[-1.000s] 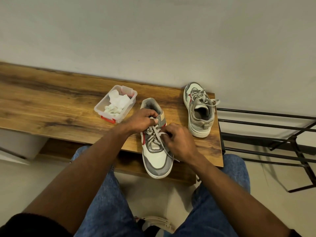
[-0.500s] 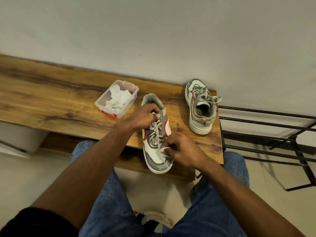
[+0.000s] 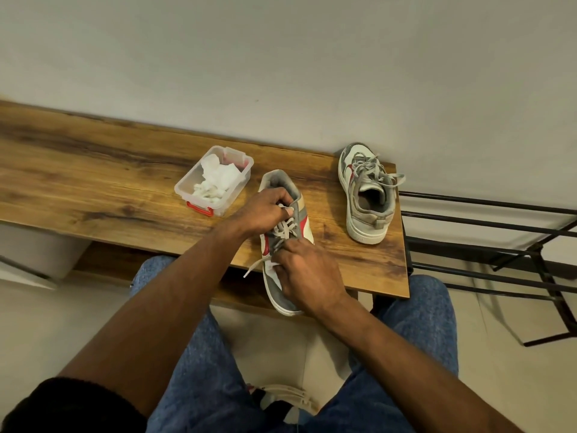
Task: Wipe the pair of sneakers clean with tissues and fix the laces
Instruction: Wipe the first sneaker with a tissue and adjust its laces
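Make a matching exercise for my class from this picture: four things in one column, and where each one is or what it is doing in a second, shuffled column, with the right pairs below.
Things:
1. near sneaker
2. far sneaker
3. plastic box
4. left hand

Places or states:
A. holds crumpled tissues
B. stands alone at the bench end, laces loose
C. grips the sneaker by its collar
D. toe sticks out over the front edge, right hand at its laces

Pairs: 1-D, 2-B, 3-A, 4-C
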